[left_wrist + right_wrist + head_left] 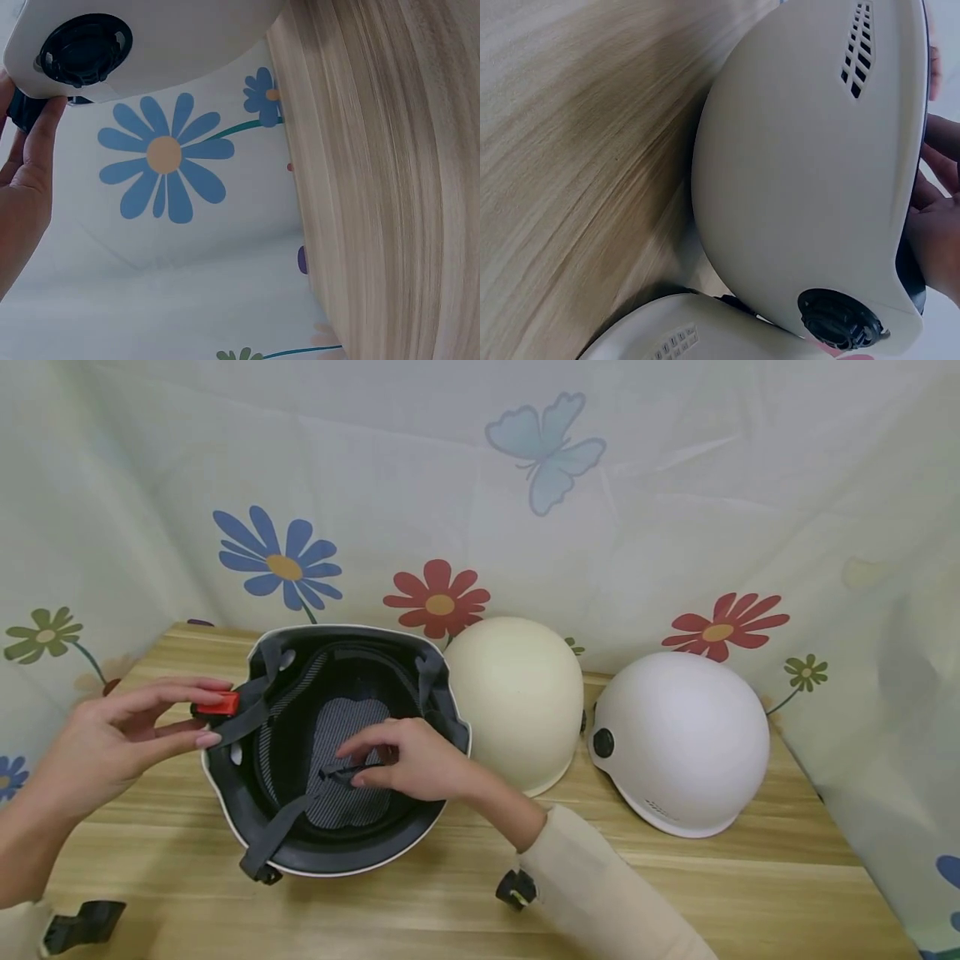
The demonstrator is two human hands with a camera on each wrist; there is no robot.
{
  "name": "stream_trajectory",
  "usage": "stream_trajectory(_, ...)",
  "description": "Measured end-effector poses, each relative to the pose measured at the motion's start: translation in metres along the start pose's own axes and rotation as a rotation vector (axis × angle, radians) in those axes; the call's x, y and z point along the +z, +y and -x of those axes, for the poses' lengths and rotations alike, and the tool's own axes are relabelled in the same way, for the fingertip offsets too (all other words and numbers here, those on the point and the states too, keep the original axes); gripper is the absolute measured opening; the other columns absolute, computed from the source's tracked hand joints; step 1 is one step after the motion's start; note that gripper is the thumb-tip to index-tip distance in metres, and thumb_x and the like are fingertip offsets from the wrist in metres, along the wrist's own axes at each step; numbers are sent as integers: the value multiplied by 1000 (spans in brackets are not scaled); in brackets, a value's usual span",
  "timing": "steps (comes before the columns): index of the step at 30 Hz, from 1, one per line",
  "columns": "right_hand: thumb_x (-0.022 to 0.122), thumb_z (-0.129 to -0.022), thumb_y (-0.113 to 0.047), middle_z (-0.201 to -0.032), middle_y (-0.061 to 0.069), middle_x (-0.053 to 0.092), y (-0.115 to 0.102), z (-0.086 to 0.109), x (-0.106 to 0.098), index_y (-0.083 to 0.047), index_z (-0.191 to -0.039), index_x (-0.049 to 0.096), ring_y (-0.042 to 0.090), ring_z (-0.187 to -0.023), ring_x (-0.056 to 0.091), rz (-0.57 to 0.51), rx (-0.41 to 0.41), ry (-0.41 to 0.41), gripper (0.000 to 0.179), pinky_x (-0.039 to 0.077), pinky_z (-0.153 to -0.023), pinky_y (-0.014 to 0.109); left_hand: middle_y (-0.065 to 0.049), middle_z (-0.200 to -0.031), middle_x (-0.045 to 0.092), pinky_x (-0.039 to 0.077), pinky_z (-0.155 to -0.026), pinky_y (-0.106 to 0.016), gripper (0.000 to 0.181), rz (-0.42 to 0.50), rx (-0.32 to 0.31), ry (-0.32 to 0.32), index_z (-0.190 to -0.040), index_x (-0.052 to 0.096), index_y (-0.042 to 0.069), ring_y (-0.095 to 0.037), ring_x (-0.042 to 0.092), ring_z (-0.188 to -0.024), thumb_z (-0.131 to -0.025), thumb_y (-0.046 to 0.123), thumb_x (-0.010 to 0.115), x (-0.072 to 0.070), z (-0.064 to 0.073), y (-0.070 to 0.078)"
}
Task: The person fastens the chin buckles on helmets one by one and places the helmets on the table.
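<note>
An upturned helmet [356,857] lies on the table at left, its black lining and dark straps facing up. At its left rim my left hand [105,747] pinches a red buckle [219,703] with black strap between thumb and fingers. Inside the helmet opening, my right hand [427,764] pinches the dark end of the chin strap [279,831], which runs over the near rim. The off-white outer shell [802,165] with a round black side knob [840,319] fills the right wrist view; the right fingers there are partly hidden behind the rim.
A cream helmet [517,702] stands dome up just right of the upturned one. Farther right is a white helmet [690,743], also dome up. The wooden table [420,910] ends at a flower-printed curtain [390,468] behind and on both sides.
</note>
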State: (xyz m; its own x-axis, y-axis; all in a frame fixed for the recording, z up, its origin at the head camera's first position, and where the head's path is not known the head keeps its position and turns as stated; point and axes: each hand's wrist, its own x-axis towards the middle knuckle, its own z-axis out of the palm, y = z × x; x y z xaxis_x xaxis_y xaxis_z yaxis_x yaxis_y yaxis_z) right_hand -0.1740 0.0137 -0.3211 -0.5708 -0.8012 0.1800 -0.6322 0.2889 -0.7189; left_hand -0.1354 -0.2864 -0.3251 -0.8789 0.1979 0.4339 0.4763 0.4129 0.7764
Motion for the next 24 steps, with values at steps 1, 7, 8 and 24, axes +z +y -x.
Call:
stream_trajectory(1, 70, -80, -5, -99, 7, 65, 0, 1, -1, -2, -107, 65, 12, -84, 51, -20, -12, 10, 27, 44, -68, 16, -1, -118, 57, 48, -74, -16, 39, -1, 1, 2, -108, 59, -8, -7, 53, -106, -72, -22, 62, 0, 0, -1)
stream_trajectory(7, 69, -79, -2, -92, 7, 64, -3, 5, -5, 0, -97, 67, 8, -77, 49, -91, -49, 84, 19, 45, -66, 19, -1, -117, 57, 47, -75, -14, 38, -13, 18, -3, -106, 61, -8, -6, 55, -103, -71, -23, 62, 0, 0, -2)
stream_trajectory(8, 69, -79, -1, -90, 6, 64, -3, 6, -7, 0, -96, 67, 6, -76, 49, -98, -49, 96, 17, 46, -67, 20, -1, -117, 57, 47, -75, -14, 38, -25, 21, -4, -106, 61, -7, -6, 55, -103, -71, -23, 63, 0, 1, -1)
stream_trajectory(24, 66, -81, 1, -87, 10, 62, -5, 21, -33, 3, -95, 64, 10, -75, 56, -255, -3, 180, 14, 50, -73, 26, 4, -113, 59, 42, -79, -8, 37, -49, 6, 26, -105, 62, -5, -3, 51, -106, -72, -20, 64, 1, 0, -4)
